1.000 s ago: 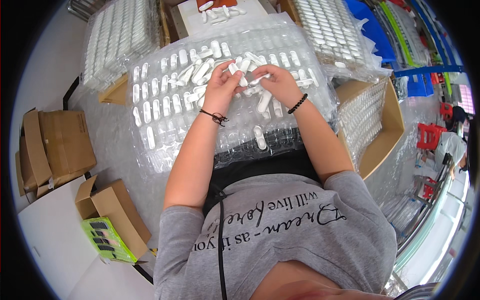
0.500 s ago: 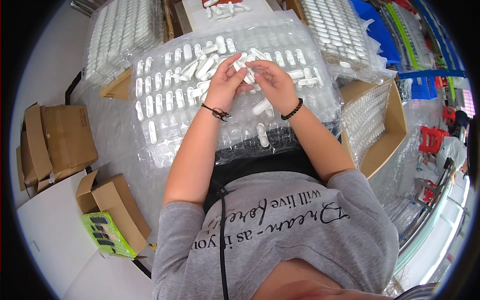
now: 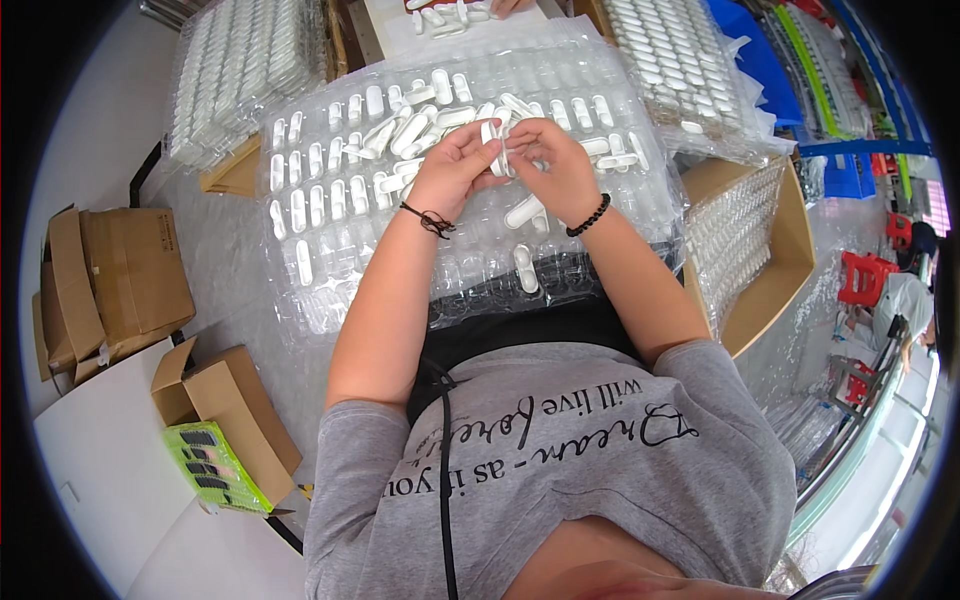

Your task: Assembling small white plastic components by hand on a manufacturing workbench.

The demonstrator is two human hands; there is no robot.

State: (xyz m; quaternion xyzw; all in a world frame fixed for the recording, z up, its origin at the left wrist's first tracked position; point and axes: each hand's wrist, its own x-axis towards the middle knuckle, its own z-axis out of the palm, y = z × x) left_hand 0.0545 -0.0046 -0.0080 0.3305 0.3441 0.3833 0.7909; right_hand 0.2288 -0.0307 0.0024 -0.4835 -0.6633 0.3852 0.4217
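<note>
Between my two hands, above the tray, a white oblong plastic piece (image 3: 493, 140) is held upright. My left hand (image 3: 455, 165) pinches it between thumb and fingers. My right hand (image 3: 552, 165) closes on its other side with the fingertips. Just beyond the hands lies a loose pile of similar white oblong pieces (image 3: 408, 130). Under everything is a clear plastic blister tray (image 3: 350, 245) with rows of pockets, several filled with white pieces. Closer to me, one white piece (image 3: 525, 268) rests near the tray's front edge, and another (image 3: 521, 212) lies by my right wrist.
Stacked filled trays stand at the back left (image 3: 245, 80) and back right (image 3: 670, 65). An open carton (image 3: 790, 270) with clear trays is on the right; brown cartons (image 3: 135, 275) sit on the left. Beyond the far edge, another person's hand (image 3: 512, 6) shows near more white pieces.
The white piece between my hands has turned to stand more upright, and my fingers have closed further around it. Another person's hand has appeared at the top edge.
</note>
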